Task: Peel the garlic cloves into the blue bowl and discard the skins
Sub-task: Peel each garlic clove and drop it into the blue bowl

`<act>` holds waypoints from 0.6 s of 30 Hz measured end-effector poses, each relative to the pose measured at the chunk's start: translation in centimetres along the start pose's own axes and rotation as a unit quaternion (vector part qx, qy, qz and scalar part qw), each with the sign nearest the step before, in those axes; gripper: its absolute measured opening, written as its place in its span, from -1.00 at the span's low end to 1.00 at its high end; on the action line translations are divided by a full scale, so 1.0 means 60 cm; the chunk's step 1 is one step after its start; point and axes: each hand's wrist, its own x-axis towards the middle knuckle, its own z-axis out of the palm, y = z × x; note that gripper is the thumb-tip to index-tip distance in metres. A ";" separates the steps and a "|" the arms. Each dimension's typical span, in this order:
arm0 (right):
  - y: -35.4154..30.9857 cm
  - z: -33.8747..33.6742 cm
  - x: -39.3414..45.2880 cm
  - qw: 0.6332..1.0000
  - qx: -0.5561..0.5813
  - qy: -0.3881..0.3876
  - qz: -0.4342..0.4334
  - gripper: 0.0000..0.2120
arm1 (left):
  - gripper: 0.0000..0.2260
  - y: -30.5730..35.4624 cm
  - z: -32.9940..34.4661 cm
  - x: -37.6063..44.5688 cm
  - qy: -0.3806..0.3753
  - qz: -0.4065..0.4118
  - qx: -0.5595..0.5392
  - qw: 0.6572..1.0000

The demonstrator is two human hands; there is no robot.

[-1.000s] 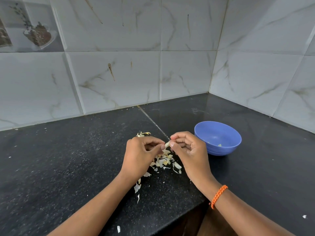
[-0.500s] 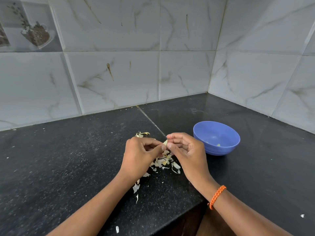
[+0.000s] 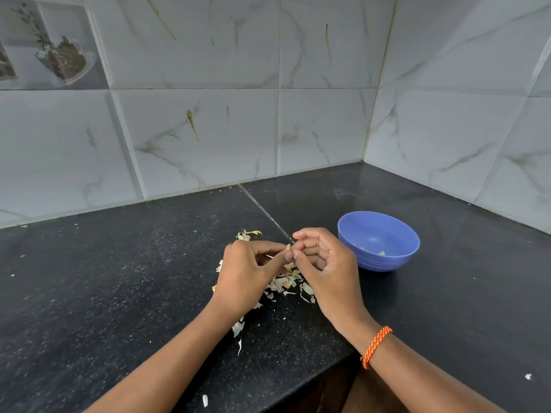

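While both hands meet above the middle of the dark speckled stone worktop (image 3: 119,278), the left hand (image 3: 247,275) has its fingers curled inward and its thumb and forefinger pinched on a small pale garlic clove (image 3: 288,247), only a sliver of which shows between the fingertips. Facing it, the right hand (image 3: 325,272) has curled fingers too, its thumb tip pressed against the same clove from the other side, so the two hands touch at the clove. An orange braided cord bracelet (image 3: 376,346) circles the right wrist. Directly beneath and between the hands lies a loose scatter of papery white and yellowish garlic skins (image 3: 286,283), with a few stray flakes trailing toward the near edge of the worktop. Just to the right of the right hand stands a round blue plastic bowl (image 3: 387,260), upright, with a few small pale pieces at its bottom. Behind everything rise glossy white marble-veined wall tiles (image 3: 208,129) that meet in a corner.
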 end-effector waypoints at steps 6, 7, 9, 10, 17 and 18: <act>0.008 0.001 0.004 0.995 -0.081 0.021 -0.045 -0.73 | -0.85 -0.006 -0.001 0.004 0.009 -0.013 -0.051 0.999; 0.009 0.000 0.004 0.994 -0.095 0.028 -0.050 -0.73 | -0.83 -0.007 -0.002 0.005 0.018 -0.015 -0.058 0.998; 0.013 -0.002 0.005 0.993 -0.105 0.033 -0.051 -0.74 | -0.80 -0.010 -0.003 0.006 0.027 -0.019 -0.071 0.997; 0.014 -0.002 0.005 0.993 -0.100 0.030 -0.048 -0.76 | -0.82 -0.010 -0.003 0.006 0.026 -0.018 -0.074 0.997; 0.001 -0.003 0.003 0.999 0.017 -0.039 -0.010 -0.82 | -0.89 -0.004 -0.004 0.000 0.006 -0.037 -0.111 0.993; 0.002 -0.004 0.004 0.999 0.029 -0.043 -0.004 -0.81 | -0.89 -0.004 -0.005 0.000 0.006 -0.045 -0.117 0.992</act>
